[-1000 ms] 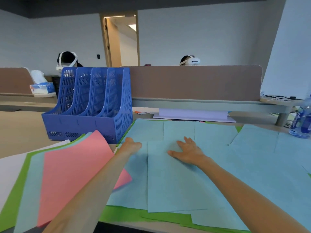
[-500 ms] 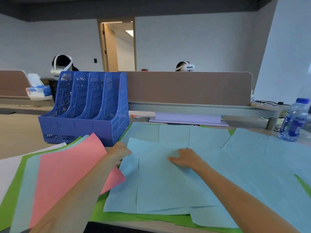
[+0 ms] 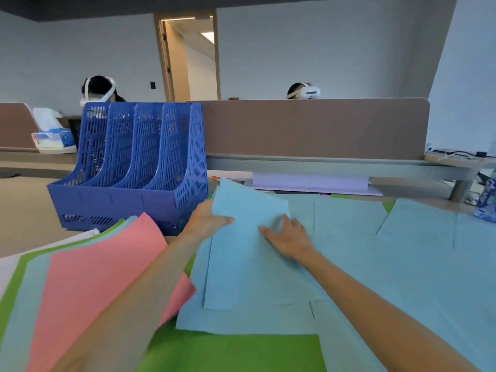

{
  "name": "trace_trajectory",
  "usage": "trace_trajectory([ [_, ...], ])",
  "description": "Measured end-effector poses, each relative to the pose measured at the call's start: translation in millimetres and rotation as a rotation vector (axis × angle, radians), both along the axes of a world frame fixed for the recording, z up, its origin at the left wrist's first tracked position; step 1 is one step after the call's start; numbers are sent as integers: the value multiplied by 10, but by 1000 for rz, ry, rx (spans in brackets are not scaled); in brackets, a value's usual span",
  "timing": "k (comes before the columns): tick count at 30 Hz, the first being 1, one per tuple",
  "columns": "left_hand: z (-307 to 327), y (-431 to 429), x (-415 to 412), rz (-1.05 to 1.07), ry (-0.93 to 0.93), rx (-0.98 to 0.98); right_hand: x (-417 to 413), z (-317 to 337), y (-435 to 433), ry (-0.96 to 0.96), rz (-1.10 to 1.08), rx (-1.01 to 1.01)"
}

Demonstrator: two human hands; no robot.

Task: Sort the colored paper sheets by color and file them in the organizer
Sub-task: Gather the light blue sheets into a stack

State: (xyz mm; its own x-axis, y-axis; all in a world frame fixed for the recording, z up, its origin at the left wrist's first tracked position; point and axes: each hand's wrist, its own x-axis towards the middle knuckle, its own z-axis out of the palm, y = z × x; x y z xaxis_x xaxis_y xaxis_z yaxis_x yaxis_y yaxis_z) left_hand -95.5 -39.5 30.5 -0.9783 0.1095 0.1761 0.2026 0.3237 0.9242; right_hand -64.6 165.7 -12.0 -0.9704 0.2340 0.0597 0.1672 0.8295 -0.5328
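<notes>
**Now pinching and pressing at centre frame**

The left hand [image 3: 206, 220] is pinching the left edge of a light blue paper sheet [image 3: 241, 264], thumb on top, and the sheet's far corner is standing up off the pile. The right hand [image 3: 291, 238] is lying flat on the same sheet, fingers straight and spread. More light blue sheets [image 3: 418, 237] are overlapping across the right of the frame. A pink paper sheet [image 3: 94, 277] is curling at lower left, and a green paper sheet [image 3: 228, 350] is showing at the bottom. A blue plastic mesh organizer [image 3: 134, 162] is standing on the counter [image 3: 24, 210] at centre left.
</notes>
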Motion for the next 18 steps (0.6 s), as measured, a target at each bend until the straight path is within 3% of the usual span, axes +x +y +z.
trace_trajectory([
  [4,162,-65,-121,148,30,242,-4,246,85,116,-36,-616],
  [7,222,9,-230,174,-76,365,-43,464,209,111,118,-750],
  [9,214,93,-293,161,-145,311,-140,537,324,177,88,-777],
  [11,137,121,-367,141,-219,21,-278,551,497,226,-14,-708],
  [14,-113,81,-530,78,-260,-548,-456,453,749,151,-127,-303],
  [16,-234,65,-564,36,-250,-744,-478,340,786,33,-140,-68],
  [18,-322,94,-553,33,-221,-815,-472,204,721,-66,-86,71],
])
